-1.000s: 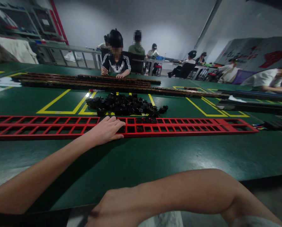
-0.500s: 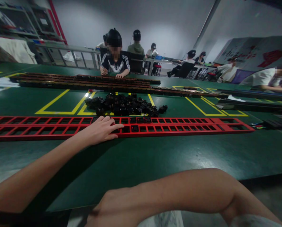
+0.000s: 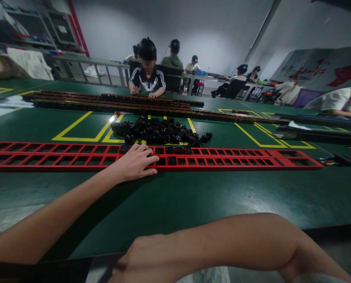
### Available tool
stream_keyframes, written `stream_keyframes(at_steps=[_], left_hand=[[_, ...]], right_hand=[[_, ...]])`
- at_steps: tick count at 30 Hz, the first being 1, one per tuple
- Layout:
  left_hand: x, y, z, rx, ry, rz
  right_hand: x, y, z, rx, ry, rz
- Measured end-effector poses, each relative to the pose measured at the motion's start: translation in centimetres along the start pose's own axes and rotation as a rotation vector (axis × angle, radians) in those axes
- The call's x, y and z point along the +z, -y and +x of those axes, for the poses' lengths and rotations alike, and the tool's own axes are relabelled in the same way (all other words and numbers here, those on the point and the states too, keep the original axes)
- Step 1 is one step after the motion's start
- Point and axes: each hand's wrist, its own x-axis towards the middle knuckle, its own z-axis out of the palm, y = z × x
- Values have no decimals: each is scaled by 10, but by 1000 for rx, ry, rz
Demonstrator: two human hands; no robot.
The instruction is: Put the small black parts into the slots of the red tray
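Note:
A long red slotted rack lies across the green table in two rows. A few of its slots near the middle hold small black parts. My left hand lies on the rack with fingers stretched out flat, fingertips next to those filled slots. A heap of loose black parts sits just behind the rack. My right hand hangs at the table's near edge, the forearm crossing the bottom of the view and the fingers hidden below it.
Yellow tape lines mark the table. Long dark rails lie stacked further back, and a person sits behind them. More dark rails lie at the right. Other people sit at tables in the background.
My left hand has stayed on the rack with only a slight shift. The view has moved a little. My right arm is unchanged.

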Motion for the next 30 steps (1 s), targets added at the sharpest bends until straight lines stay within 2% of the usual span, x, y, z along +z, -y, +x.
stream_keyframes(at_steps=[6, 17, 24, 30], left_hand=[[4, 0, 1, -17, 18, -51], [14, 7, 2, 58, -34, -154], [13, 10, 2, 86, -2, -101], [15, 11, 2, 73, -20, -109]], right_hand=[[-1, 1, 1, 23, 8, 5], [-6, 5, -3, 31, 22, -11], [-9, 7, -4, 39, 25, -5], [-5, 4, -2, 33, 40, -5]])
